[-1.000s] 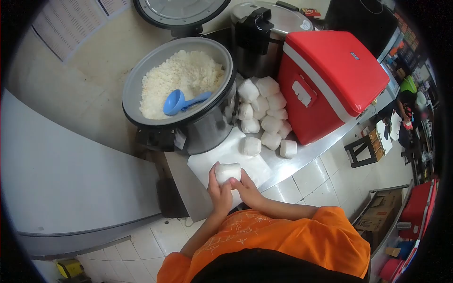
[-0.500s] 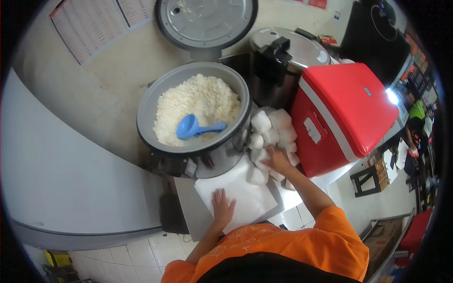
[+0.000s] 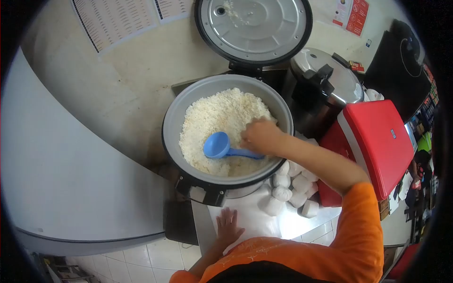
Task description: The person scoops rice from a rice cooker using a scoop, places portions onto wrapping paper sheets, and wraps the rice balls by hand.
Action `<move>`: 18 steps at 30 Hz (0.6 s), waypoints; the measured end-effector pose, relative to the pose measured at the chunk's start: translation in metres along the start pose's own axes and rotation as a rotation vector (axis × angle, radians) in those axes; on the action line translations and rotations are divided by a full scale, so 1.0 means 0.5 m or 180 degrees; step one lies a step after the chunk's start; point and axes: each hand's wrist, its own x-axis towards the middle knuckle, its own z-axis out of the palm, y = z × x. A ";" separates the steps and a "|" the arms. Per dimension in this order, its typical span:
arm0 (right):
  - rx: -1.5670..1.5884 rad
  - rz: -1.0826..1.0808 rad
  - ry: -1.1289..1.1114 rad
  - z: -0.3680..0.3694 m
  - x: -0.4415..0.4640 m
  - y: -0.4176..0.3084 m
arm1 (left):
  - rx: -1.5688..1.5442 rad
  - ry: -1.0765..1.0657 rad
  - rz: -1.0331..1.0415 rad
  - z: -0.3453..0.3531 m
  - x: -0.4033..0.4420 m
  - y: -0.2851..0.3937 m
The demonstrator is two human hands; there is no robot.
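My left hand (image 3: 228, 228) lies flat with fingers spread on a stack of white sheets (image 3: 257, 219). Over the rice pot, my right hand (image 3: 262, 136) hangs with its fingers bent down, just above the handle of a blue ladle (image 3: 218, 145). The fingertips are partly hidden and blurred, so I cannot tell whether they hold anything. The ladle rests on white rice (image 3: 222, 108) in a large round rice cooker (image 3: 177, 118). White wrapped rice parcels (image 3: 298, 198) are heaped beside the cooker, partly under my right forearm.
The cooker's raised lid (image 3: 255, 28) stands behind the pot. A second, closed cooker (image 3: 330, 75) and a red cooler box (image 3: 377, 146) flank the parcels on the right. A large pale curved surface (image 3: 85, 174) fills the left side.
My right hand has moved from the parcels up and over the rice to the ladle handle. My left hand stays on the sheets. The camera view has shifted.
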 end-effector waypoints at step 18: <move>-0.1114 -0.0588 -0.0768 0.020 0.239 0.026 | -0.1653 0.3992 0.0685 -0.441 0.095 -0.049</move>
